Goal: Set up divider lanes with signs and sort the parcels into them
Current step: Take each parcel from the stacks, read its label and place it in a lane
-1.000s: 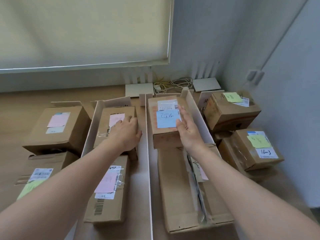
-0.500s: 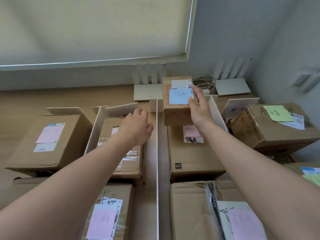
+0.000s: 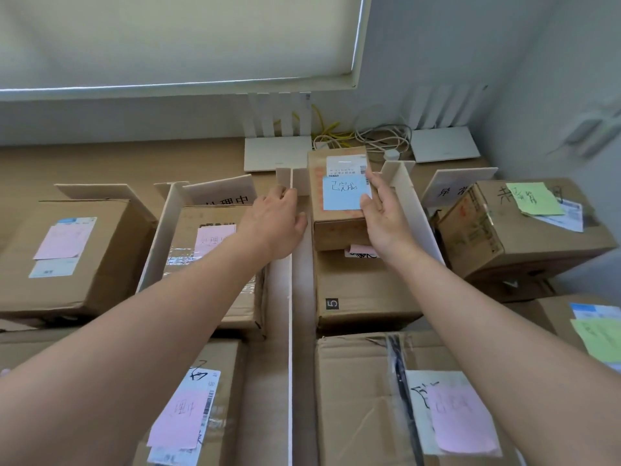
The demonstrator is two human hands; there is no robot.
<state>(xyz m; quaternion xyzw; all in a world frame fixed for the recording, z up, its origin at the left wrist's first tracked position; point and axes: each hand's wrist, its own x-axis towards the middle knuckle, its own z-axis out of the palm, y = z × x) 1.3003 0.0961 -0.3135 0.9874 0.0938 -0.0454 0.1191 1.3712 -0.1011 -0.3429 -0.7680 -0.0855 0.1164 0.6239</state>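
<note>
Head view: my right hand (image 3: 386,220) has its grip curled on the right side of a small parcel (image 3: 337,216) with a blue note (image 3: 346,193), sitting at the far end of the lane between the centre divider (image 3: 289,297) and the right divider (image 3: 415,210), on top of a larger box (image 3: 359,290). My left hand (image 3: 274,223) lies beside the parcel's left side with fingers relaxed, over the centre divider; I can't tell if it touches the parcel. A sign card (image 3: 223,195) stands behind the left lane on the desk (image 3: 117,163).

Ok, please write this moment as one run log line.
right hand: holds blue-note parcel | left hand: at middle divider, grip unclear | parcel: far end of lane, on box
</note>
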